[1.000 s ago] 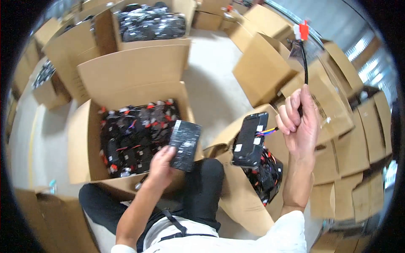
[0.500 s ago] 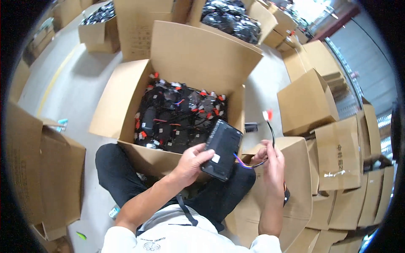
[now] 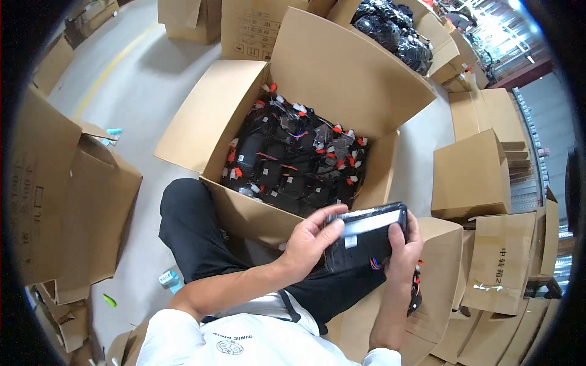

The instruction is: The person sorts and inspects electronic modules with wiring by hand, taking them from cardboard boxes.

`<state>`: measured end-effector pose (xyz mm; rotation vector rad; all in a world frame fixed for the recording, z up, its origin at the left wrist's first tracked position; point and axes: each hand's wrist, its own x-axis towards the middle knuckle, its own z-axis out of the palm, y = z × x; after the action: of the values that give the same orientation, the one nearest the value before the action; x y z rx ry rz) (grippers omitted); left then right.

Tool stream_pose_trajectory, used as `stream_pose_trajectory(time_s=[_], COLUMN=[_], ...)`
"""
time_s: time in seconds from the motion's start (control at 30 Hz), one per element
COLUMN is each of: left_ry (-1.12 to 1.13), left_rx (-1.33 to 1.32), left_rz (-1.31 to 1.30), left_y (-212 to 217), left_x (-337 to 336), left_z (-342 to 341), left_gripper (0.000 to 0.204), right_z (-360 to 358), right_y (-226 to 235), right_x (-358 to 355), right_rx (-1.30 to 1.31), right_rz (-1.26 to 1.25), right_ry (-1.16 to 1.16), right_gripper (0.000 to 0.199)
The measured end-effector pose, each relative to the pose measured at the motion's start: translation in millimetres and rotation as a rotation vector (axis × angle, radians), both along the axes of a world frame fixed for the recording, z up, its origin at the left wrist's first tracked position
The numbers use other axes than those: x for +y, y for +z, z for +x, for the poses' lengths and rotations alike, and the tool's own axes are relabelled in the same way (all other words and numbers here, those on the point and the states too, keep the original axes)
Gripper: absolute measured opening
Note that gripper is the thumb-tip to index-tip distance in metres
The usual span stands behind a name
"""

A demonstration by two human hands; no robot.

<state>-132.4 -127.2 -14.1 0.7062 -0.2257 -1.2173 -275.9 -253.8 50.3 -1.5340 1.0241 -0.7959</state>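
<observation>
Both of my hands hold a flat black rectangular device [image 3: 360, 250], tilted above my right thigh. My left hand [image 3: 314, 241] grips its left edge with the thumb on top. My right hand [image 3: 403, 247] is closed round the right edge. A bright white band shows across the device, beside a small white label. A short run of coloured wires [image 3: 374, 263] comes out near my right palm; their far end is hidden. Just beyond stands an open cardboard box [image 3: 244, 204] holding several similar black devices [image 3: 287, 155] with red and white connectors.
More devices with connectors [image 3: 415, 290] show at a second open carton [image 3: 436, 274] by my right forearm. Cartons [image 3: 497, 262] are stacked on the right. A large carton [image 3: 79, 207] stands on the left. Black plastic bags [image 3: 390, 30] fill a box at the back.
My right hand has let the connector end of the cable out of its raised fingers and taken hold of the device's right edge. The device has turned to lie more crosswise. The view has shifted.
</observation>
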Motion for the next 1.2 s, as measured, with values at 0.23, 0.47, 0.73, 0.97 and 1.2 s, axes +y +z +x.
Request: stream_pose_trajectory(time_s=[0.23, 0.47, 0.73, 0.97, 1.2], left_ry=[0.549, 0.475, -0.02, -0.54, -1.498], left_rx=[-0.701, -0.927, -0.838, -0.969, -1.533], left_rz=[-0.063, -0.349, -0.037, 0.221, 0.334], left_y=[59, 101, 18, -71, -194], left_x=[-37, -69, -70, -94, -60], left_z=[82, 178, 216, 237, 213], left_gripper=[0.037, 0.094, 0.088, 0.04, 0.035], right_z=[81, 131, 160, 146, 136], right_y=[45, 74, -16, -33, -45], right_x=[7, -38, -68, -110, -143], right_rx=[-0.169, -0.355, -0.236, -0.176, -0.293], right_rz=[-0.468, -0.571, -0.305, -0.325, -0.431], right_ry=[0.009, 0.199, 0.234, -0.005, -0.148], right_gripper=[0.064, 0.061, 0.065, 0.047, 0.04])
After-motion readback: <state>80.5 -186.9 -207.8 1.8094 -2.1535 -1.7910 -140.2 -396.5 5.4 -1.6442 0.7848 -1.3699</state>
